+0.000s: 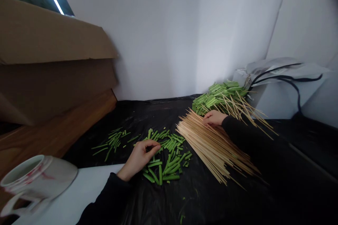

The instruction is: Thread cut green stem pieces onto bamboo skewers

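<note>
My left hand (144, 153) hovers at the near left side of a loose pile of cut green bean pieces (173, 167). Its thumb and forefinger are pinched together, and whatever they may hold is hidden. On the far part of a fanned heap of thin bamboo skewers (211, 147), my right hand (214, 117) has its fingers closed around a skewer at the top layer. Behind that hand lies a stack of green bean pieces threaded on skewers (220, 95), their bare ends pointing right and toward me.
A smaller scatter of thin bean pieces (114, 142) lies left on the black plastic sheet (155, 110). At the near left, a white mug (52, 177) rests by a white board (92, 182). A cardboard box (58, 42) stands behind; a white bag with black straps (285, 72) sits right.
</note>
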{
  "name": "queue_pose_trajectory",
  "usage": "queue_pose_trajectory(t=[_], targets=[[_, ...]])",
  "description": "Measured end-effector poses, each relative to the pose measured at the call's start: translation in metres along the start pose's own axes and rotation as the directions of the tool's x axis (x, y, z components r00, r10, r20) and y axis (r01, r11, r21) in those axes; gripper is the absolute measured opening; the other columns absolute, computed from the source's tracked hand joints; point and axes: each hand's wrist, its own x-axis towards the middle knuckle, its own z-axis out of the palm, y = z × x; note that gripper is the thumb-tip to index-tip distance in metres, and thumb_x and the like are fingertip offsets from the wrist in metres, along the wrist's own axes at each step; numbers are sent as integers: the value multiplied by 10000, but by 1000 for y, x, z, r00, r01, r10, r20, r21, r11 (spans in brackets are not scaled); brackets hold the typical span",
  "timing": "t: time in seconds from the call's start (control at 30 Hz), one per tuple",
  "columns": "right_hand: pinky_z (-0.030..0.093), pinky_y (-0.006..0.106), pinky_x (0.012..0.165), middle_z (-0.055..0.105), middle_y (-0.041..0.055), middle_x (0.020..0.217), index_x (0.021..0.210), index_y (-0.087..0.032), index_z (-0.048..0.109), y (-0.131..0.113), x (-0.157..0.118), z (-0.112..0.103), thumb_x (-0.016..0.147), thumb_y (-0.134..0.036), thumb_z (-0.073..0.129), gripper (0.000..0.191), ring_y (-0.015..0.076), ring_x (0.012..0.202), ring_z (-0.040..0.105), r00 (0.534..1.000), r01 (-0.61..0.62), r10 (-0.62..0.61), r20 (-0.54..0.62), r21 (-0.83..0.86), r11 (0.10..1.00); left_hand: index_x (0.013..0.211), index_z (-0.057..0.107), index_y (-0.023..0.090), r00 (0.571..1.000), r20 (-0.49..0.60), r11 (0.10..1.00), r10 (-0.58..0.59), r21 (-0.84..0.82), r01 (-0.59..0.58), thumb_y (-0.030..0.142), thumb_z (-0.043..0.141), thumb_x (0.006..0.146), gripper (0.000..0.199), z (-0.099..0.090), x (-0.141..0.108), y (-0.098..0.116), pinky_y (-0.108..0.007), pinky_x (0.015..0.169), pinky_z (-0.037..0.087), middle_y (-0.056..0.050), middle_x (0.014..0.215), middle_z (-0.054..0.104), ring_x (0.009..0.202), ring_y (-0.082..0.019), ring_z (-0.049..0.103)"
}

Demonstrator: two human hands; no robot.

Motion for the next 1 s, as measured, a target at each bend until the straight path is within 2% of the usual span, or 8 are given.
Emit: queue_pose_trajectory(t=[0.17, 0.3, 0.43, 0.63, 0.77, 0.87, 1.0], targets=[[459, 206, 486, 639, 28, 573, 617, -154, 620, 6, -5, -2, 667, -378, 749, 263, 124, 540, 587, 999, -21, 15, 40, 172, 985, 837, 728, 197, 1000, 13, 1000, 10, -4, -10, 381, 578, 853, 237, 0, 1, -1, -273, 747, 461, -37, 877, 740, 823, -198, 662], [486, 220, 512, 629, 26, 570, 565, -170, 557, 7, -7, 1, 705, -362, 700, 277, 120, 530, 575, 999, -27, 16, 48, 250, 968, 831, 731, 198, 1000, 14, 1000, 10, -13, -10, 373, 579, 852, 233, 0, 1, -1, -274, 747, 463, -40, 875, 741, 822, -199, 663], [488, 224, 510, 612, 15, 547, 577, -179, 535, 8, -6, 6, 763, -307, 626, 243, 122, 501, 573, 1000, -30, 26, 17, 244, 969, 837, 734, 197, 1000, 8, 1000, 4, -14, -4, 372, 585, 847, 230, 0, 1, 0, -274, 735, 464, -43, 871, 742, 813, -200, 663], [440, 198, 488, 605, 9, 521, 635, -174, 574, 11, -4, 5, 786, -223, 561, 160, 120, 482, 576, 993, 6, 7, -116, 116, 993, 835, 735, 198, 1000, 1, 1000, 3, -13, -3, 382, 587, 843, 237, 0, 0, 0, -273, 720, 464, -37, 858, 738, 791, -194, 660], [424, 210, 495, 633, 28, 563, 732, -163, 606, 1, -8, -2, 826, -166, 461, 172, 124, 485, 575, 978, 55, -53, -202, 3, 998, 824, 734, 192, 1000, -7, 999, -11, -44, 10, 390, 592, 838, 244, -2, 0, 0, -272, 713, 468, -42, 852, 737, 791, -197, 657], [406, 219, 505, 649, 24, 620, 844, -156, 614, -19, -20, -4, 866, -156, 363, 252, 120, 495, 558, 959, 139, -156, -234, -87, 986, 818, 730, 180, 998, -42, 992, -50, -119, 44, 399, 601, 826, 254, -6, 1, -1, -275, 710, 474, -50, 824, 736, 779, -200, 657], [383, 224, 614, 644, 7, 680, 820, -188, 638, -53, -52, 10, 890, -247, 421, 235, 131, 647, 569, 901, 297, -361, -242, -264, 918, 961, 705, 164, 981, -148, 967, -122, -241, 84, 391, 609, 816, 286, -12, 3, -4, -277, 697, 481, -54, 805, 733, 763, -197, 661]])
